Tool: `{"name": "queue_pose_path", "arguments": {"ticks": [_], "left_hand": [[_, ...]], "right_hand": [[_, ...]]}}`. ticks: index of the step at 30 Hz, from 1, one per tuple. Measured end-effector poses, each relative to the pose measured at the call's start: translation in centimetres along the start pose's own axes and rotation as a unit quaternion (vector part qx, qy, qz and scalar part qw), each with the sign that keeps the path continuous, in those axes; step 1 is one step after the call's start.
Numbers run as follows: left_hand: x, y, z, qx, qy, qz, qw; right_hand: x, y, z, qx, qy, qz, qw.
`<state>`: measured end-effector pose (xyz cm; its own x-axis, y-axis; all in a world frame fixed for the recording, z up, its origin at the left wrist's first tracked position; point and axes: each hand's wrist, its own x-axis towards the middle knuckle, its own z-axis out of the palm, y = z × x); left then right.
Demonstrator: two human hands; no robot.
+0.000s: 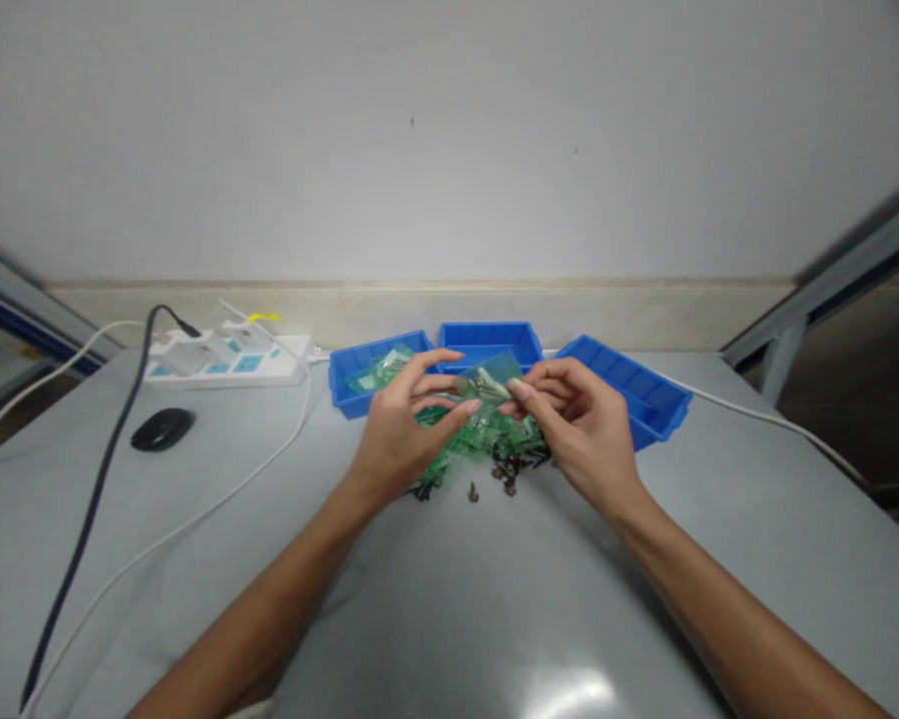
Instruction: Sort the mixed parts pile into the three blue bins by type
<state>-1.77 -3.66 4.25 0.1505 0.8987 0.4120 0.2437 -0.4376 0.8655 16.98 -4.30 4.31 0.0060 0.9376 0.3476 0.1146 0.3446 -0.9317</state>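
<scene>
Clock centred on the pile of green bags. Clear bag raised over the pile toward twelve, small pieces inside, too blurred for me to name. Right hand at three: grip clamped on the bag's right edge, thumb against fingers. Left hand at nine: forefinger lifted apart from thumb; whether this grip bears on the bag, I cannot tell. I'd pinch only the edges, level both hands and let the contents settle low. I'd also mind the loose screws on the tabletop at six.
</scene>
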Motion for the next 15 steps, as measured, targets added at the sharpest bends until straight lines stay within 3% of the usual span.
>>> {"name": "queue_pose_path", "arguments": {"ticks": [4,8,12,15], "left_hand": [[-0.1,0.0,0.7,-0.043,0.007,-0.010,0.999],[0.2,0.4,0.2,0.077,0.061,0.085,0.992],[0.9,-0.1,-2.0,0.307,0.117,0.218,0.919],[1.3,-1.4,-3.6,0.441,0.084,0.215,0.867]], "right_hand": [[-0.4,0.5,0.1,0.103,-0.053,0.079,0.990],[-0.5,0.8,-0.4,0.090,-0.053,0.067,0.992],[-0.4,1.0,-1.4,-0.089,-0.029,-0.029,0.995],[-0.3,1.3,-2.0,-0.226,-0.035,-0.103,0.968]]}}
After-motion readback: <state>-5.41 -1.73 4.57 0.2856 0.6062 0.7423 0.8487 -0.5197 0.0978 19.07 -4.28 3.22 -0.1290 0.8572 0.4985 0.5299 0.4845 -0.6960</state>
